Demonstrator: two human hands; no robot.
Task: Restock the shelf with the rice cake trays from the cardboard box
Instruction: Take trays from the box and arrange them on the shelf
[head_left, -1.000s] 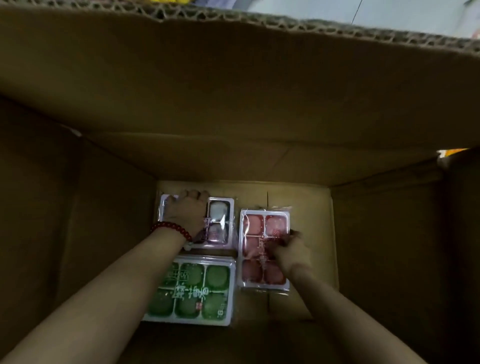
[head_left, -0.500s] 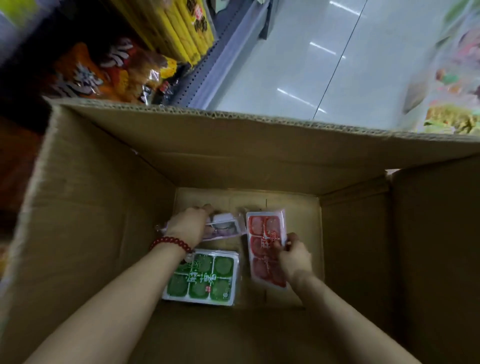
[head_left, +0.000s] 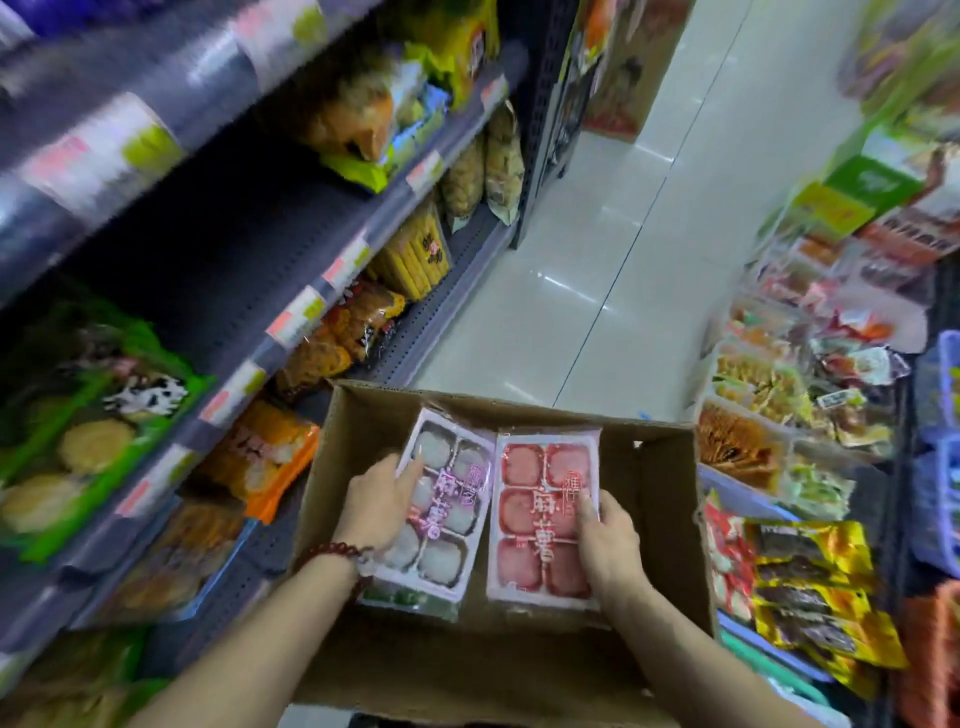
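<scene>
My left hand (head_left: 382, 506), with a red bead bracelet at the wrist, grips a purple-white rice cake tray (head_left: 447, 499) by its left edge. My right hand (head_left: 605, 545) grips a red rice cake tray (head_left: 540, 506) by its right edge. Both trays are held side by side above the open cardboard box (head_left: 665, 499). A sliver of a green rice cake tray (head_left: 402, 600) shows under the purple one, low in the box.
A grey shelf unit (head_left: 291, 317) with snack bags and price tags runs along the left. On the right stand racks with packaged snacks (head_left: 810, 582). A white tiled aisle floor (head_left: 597, 270) stretches ahead beyond the box.
Both hands have lifted their trays from the bottom of the box up to its top. The view has risen from inside the box to the aisle.
</scene>
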